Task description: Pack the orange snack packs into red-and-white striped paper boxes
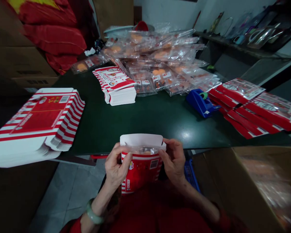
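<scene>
A red-and-white striped carton [142, 171] stands upright in front of my body, just off the table's near edge. Its white top flap [141, 139] is raised, and a clear plastic bag [145, 149] shows inside the opening. My left hand [116, 166] grips the carton's upper left corner, thumb on the front panel. At the upper right corner, my right hand [174, 160] pinches the edge near a small side flap. The carton's lower part merges with the dark red clothing behind it.
On the green table [155, 118] are flat carton stacks [38, 113], leaflets or inserts [115, 79], a heap of clear packets [160, 64], a blue tape dispenser [200, 103] and red-and-white cartons [254, 103]. An open cardboard box [220, 174] of bagged items stands at right.
</scene>
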Demonstrator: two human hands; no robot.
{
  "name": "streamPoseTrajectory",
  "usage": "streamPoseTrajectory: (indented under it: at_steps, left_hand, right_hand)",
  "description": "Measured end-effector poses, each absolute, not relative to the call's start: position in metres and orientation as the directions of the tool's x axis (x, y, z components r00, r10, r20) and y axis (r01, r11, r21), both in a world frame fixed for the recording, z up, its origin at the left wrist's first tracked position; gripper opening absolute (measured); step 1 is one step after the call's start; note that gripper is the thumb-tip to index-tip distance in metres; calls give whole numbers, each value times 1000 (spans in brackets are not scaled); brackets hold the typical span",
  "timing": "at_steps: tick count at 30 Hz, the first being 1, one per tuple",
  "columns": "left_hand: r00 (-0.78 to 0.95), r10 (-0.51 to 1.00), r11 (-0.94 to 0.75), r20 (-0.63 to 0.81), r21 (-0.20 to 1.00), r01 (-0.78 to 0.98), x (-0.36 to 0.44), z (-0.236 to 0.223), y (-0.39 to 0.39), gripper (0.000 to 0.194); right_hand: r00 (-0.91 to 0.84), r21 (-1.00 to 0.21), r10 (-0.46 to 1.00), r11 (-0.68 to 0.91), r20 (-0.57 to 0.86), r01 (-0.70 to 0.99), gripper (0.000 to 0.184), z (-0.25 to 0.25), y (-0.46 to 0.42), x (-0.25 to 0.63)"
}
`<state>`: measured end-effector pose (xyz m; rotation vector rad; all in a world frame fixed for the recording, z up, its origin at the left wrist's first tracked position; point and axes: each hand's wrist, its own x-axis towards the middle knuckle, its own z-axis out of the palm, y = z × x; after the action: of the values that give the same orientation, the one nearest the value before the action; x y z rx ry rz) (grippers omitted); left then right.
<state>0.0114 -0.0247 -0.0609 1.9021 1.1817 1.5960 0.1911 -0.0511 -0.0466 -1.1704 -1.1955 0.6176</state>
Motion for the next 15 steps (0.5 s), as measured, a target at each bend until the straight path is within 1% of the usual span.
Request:
streamPoseTrajectory:
  at_steps: [1, 3, 5, 6, 7, 8, 9, 10, 11, 12, 15]
  left_hand:
    - [-43, 786, -561, 616, 742, 366, 11, -63, -25, 19]
    - [-87, 745, -564, 662, 693, 449, 11, -60, -28, 38]
    - [-41, 666, -581, 744, 553, 597, 14, -48, -31, 43]
    - [31, 623, -600, 782, 452, 660, 17, -40, -32, 41]
    - [141, 594, -634, 792, 354, 687, 20, -32, -33, 37]
    - [281, 575, -699, 768, 283, 657, 24, -23, -34, 33]
    - [429, 548, -774, 718, 239, 587, 28, -15, -34, 30]
    - [530, 527, -820, 664, 234, 522, 33, -10, -33, 28]
    - [593, 509, -849, 624, 250, 466, 37, -5, -32, 25]
    - [617, 509, -856, 601, 278, 435, 40, -3, -31, 24]
    - [556, 591, -805, 585, 386, 451, 44, -3, -27, 21]
  right_hand:
    - [336, -904, 843, 356, 420, 239, 19, -50, -52, 187]
    - [295, -853, 814, 404, 500, 331, 11, -55, -54, 184]
    - [221, -822, 817, 438, 533, 364, 11, -58, -54, 187]
    - [203, -821, 823, 439, 531, 365, 15, -59, -54, 188]
    - [197, -829, 834, 427, 515, 362, 20, -59, -53, 189]
    - [193, -842, 849, 406, 491, 355, 25, -59, -53, 190]
    - [189, -858, 867, 382, 462, 344, 28, -58, -53, 190]
    - [181, -873, 882, 364, 435, 326, 29, -57, -53, 189]
    - [168, -886, 894, 355, 415, 298, 29, -56, -54, 188]
    - [155, -899, 904, 351, 398, 262, 28, -54, -54, 187]
    - [134, -926, 924, 333, 358, 177, 32, -51, -56, 184]
